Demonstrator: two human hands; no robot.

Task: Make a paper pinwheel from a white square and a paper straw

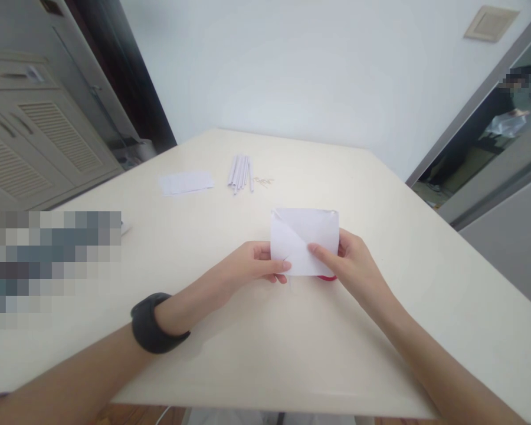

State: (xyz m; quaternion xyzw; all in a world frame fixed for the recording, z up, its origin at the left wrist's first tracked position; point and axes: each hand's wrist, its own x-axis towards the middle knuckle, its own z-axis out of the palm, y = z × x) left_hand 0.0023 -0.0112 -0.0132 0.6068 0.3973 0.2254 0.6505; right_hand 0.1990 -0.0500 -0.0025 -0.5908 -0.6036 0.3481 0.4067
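Two hands hold one white paper [304, 235] just above the table [292, 354], near the middle of it. The left hand [248, 265] pinches the paper's lower left corner with its thumb on top. The right hand [354, 265] pinches the lower right side, with one finger lying on the front. A slanted fold line runs across the paper. A small red thing [327, 277] peeks out under the paper, by the right hand; I cannot tell what it is. The left wrist wears a black band [153, 324]. Farther back on the table lie a small paper pile [186, 183] and a bunch of thin paper rolls [240, 173], well apart from the hands. A cabinet [26, 141] stands to the left.
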